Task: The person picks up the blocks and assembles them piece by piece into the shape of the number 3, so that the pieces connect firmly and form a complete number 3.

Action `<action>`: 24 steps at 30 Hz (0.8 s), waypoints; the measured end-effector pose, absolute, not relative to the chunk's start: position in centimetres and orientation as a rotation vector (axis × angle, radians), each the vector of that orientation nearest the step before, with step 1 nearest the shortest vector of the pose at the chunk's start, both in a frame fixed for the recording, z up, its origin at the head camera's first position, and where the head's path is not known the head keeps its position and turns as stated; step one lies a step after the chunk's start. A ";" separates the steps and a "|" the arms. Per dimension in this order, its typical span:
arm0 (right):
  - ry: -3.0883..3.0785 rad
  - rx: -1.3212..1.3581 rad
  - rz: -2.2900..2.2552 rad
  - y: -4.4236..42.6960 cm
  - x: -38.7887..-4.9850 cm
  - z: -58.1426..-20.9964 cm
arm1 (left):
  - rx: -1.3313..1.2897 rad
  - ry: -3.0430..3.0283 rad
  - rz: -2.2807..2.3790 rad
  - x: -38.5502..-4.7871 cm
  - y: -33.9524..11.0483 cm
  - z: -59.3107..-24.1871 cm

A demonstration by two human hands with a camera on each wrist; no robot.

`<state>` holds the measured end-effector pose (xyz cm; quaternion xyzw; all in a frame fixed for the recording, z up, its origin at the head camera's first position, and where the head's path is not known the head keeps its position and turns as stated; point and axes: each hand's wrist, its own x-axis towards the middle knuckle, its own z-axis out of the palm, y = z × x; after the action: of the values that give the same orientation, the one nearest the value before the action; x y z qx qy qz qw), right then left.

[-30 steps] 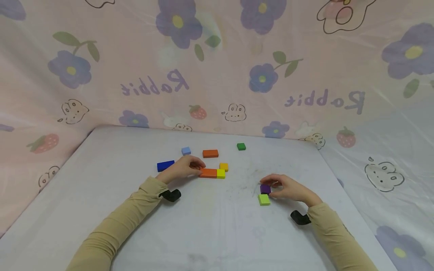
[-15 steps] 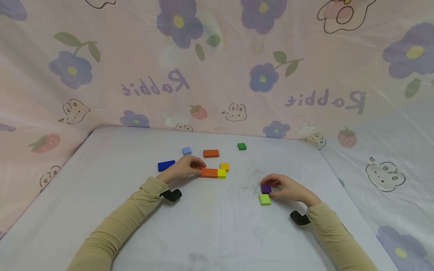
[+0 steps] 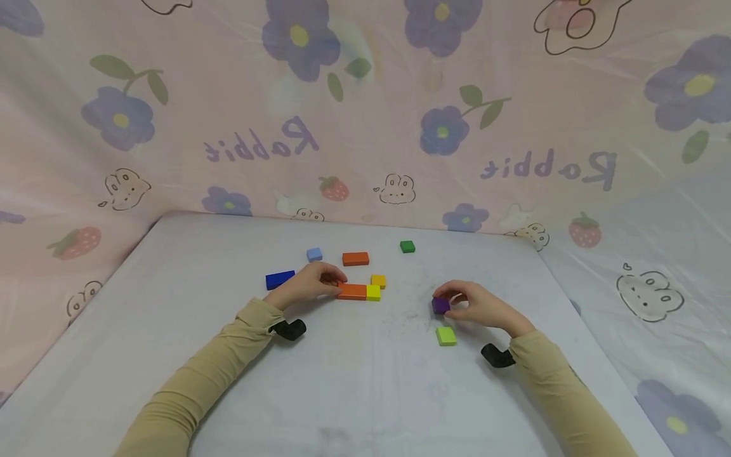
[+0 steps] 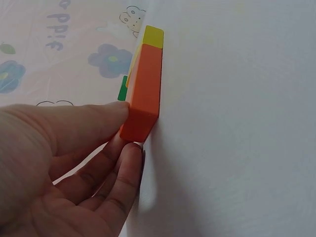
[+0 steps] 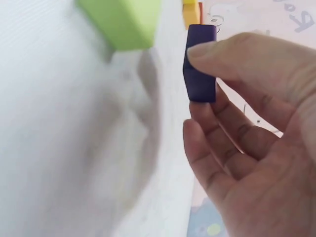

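My left hand (image 3: 307, 281) holds the left end of an orange rectangular block (image 3: 351, 292) on the table, thumb on one side and fingers at its end. Against that block's right end sits a small yellow block (image 3: 373, 292). Just behind the yellow one lies an amber block (image 3: 378, 280). Over on the right, my right hand (image 3: 484, 308) pinches a small purple block (image 5: 201, 81) between thumb and fingers, raised off the table in the right wrist view. A lime green block (image 3: 446, 336) lies in front of that hand.
Farther back lie a light blue block (image 3: 314, 254), a red-orange block (image 3: 355, 259) and a green block (image 3: 407, 247). A dark blue block (image 3: 280, 280) sits left of my left hand, partly behind it. A patterned curtain (image 3: 365, 127) rises behind the white table (image 3: 365, 393).
My right hand has lifted the purple block from beside the lime green one and moved it slightly away and to the left. The left hand stays in place on the orange block.
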<state>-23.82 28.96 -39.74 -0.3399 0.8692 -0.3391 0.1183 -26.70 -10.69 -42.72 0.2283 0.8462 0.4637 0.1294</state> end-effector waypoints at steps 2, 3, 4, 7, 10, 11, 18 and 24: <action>2.538 -0.992 -1.011 28.3 -23.8 -39.3 | 0.662 2.458 1.348 -26.7 -10.7 -42.7; 2.537 -0.989 -1.020 27.9 -23.8 -39.1 | 0.659 2.456 1.349 -26.7 -10.7 -42.7; 2.535 -0.986 -1.029 27.4 -23.7 -38.8 | 0.654 2.456 1.348 -26.7 -10.7 -42.7; 2.529 -0.994 -1.052 26.1 -23.4 -38.2 | 0.650 2.458 1.340 -26.6 -10.7 -42.6; 2.526 -1.024 -1.050 24.9 -23.3 -37.9 | 0.639 2.466 1.329 -26.5 -10.8 -42.5; 2.528 -1.042 -1.042 24.6 -23.4 -37.9 | 0.637 2.468 1.327 -26.5 -10.9 -42.5; 2.509 -1.125 -1.014 22.6 -24.0 -37.8 | 0.629 2.463 1.336 -26.5 -11.0 -42.6; 2.490 -1.158 -0.994 20.5 -24.1 -37.8 | 0.632 2.458 1.338 -26.8 -10.9 -42.7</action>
<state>-24.13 20.49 -37.76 -0.3939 0.8474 -0.3384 0.1102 -26.77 -10.90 -42.74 0.2184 0.8487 0.4622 0.1358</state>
